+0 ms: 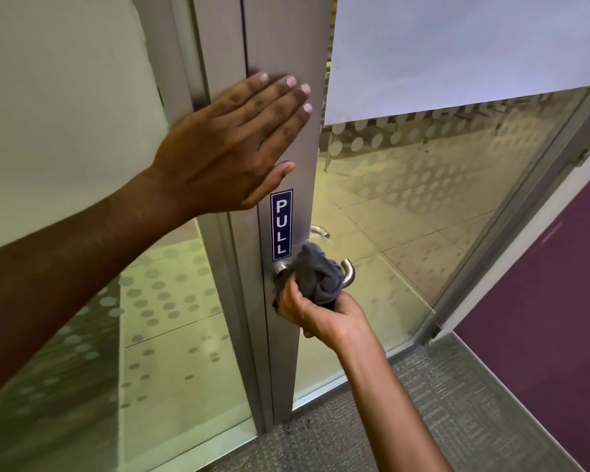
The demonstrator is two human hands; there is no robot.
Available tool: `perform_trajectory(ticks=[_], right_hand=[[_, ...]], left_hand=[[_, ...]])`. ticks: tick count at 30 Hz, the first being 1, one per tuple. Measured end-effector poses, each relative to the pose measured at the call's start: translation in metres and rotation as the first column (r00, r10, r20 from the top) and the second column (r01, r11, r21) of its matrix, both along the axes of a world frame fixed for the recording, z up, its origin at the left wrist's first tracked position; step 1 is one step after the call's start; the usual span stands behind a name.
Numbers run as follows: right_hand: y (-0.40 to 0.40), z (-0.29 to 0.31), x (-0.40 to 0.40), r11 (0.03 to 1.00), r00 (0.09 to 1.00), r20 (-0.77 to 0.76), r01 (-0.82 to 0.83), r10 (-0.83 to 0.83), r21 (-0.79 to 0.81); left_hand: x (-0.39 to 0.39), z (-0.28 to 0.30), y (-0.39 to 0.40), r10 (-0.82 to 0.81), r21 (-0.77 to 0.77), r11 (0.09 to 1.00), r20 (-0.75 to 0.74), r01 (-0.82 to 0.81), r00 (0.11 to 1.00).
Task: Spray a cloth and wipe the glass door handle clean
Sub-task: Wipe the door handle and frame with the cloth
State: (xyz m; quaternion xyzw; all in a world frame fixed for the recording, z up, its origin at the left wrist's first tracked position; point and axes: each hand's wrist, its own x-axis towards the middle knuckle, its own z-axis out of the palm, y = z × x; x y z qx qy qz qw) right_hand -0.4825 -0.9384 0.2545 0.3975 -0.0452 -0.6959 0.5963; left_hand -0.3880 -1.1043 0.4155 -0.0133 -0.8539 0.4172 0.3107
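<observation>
Door frame (286, 46), "PULL" sticker (281, 224)

One text can be read. A narrow dark blue sticker with a thin white border (281, 224) carries the word "PULL" in white capital letters, one letter under the other, from top to bottom. The sticker stands upright on the grey brushed metal stile of the glass door (288, 46), just above the round base of the silver metal lever handle (348, 272).
</observation>
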Motion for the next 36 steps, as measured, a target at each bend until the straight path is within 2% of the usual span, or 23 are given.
perform_trajectory(ticks=[4, 5, 7, 10, 13, 14, 16, 17, 19, 20, 21, 22, 23, 25, 28, 32, 36], right_hand=[[0.018, 0.000, -0.010, 0.994, 0.997, 0.041, 0.067, -0.064, -0.085], [0.023, 0.005, -0.014, 0.988, 0.995, -0.019, 0.091, -0.094, -0.123], [0.035, 0.021, -0.032, 0.974, 0.933, -0.295, 0.166, -0.206, -0.154], [0.057, 0.052, -0.080, 0.912, 0.624, -0.702, 0.399, -0.342, -0.090], [0.080, 0.063, -0.105, 0.896, 0.353, -0.877, 0.413, -0.325, -0.165], [0.082, 0.058, -0.105, 0.897, 0.242, -0.933, 0.418, -0.266, -0.147], [0.083, 0.036, -0.096, 0.845, -0.044, -0.999, 0.534, -0.001, -0.024], [0.080, 0.026, -0.086, 0.808, -0.164, -0.976, 0.589, 0.145, 0.021], [0.071, 0.008, -0.064, 0.820, -0.406, -0.841, 0.568, 0.358, 0.074], [0.064, 0.000, -0.055, 0.838, -0.577, -0.687, 0.539, 0.442, 0.087], [0.057, -0.007, -0.049, 0.854, -0.736, -0.467, 0.512, 0.490, 0.089], [0.049, -0.011, -0.042, 0.870, -0.833, -0.254, 0.484, 0.492, 0.097], [0.040, -0.012, -0.036, 0.882, -0.879, -0.094, 0.456, 0.467, 0.121], [0.020, -0.011, -0.022, 0.885, -0.907, 0.107, 0.420, 0.406, 0.201], [-0.003, -0.013, -0.008, 0.854, -0.882, 0.324, 0.436, 0.342, 0.284], [-0.015, -0.015, -0.003, 0.805, -0.842, 0.426, 0.488, 0.332, 0.338], [-0.010, -0.020, -0.007, 0.817, -0.826, 0.506, 0.459, 0.247, 0.349]], left_hand=[[0.000, 0.000, 0.000, 0.020, -0.005, 1.000, 0.008, -0.020, 1.000], [0.000, 0.000, 0.000, 0.028, -0.007, 1.000, 0.012, -0.028, 1.000], [0.000, 0.001, 0.000, 0.036, -0.008, 0.999, 0.015, -0.036, 0.999], [0.001, 0.000, 0.000, 0.043, -0.001, 0.999, 0.020, -0.043, 0.999], [0.000, 0.000, 0.001, 0.044, -0.002, 0.999, 0.019, -0.044, 0.999], [0.000, 0.000, 0.001, 0.041, -0.005, 0.999, 0.015, -0.041, 0.999], [0.000, -0.001, 0.000, 0.028, -0.013, 1.000, 0.000, -0.028, 1.000], [0.000, -0.001, -0.001, 0.024, -0.021, 0.999, -0.005, -0.025, 1.000], [0.000, -0.001, -0.001, 0.028, -0.030, 0.999, -0.008, -0.028, 1.000], [0.000, -0.001, 0.000, 0.033, -0.031, 0.999, -0.005, -0.033, 0.999], [0.000, -0.001, 0.000, 0.039, -0.030, 0.999, -0.001, -0.039, 0.999], [0.000, -0.001, 0.001, 0.043, -0.030, 0.999, 0.001, -0.043, 0.999], [0.000, -0.001, 0.001, 0.045, -0.029, 0.999, 0.003, -0.045, 0.999], [0.001, 0.000, 0.000, 0.048, -0.031, 0.998, 0.005, -0.048, 0.999], [0.000, -0.001, -0.001, 0.061, -0.038, 0.997, 0.012, -0.060, 0.998], [-0.001, -0.001, -0.003, 0.070, -0.046, 0.997, 0.013, -0.070, 0.997], [0.000, -0.002, -0.004, 0.069, -0.043, 0.997, 0.010, -0.069, 0.998]])
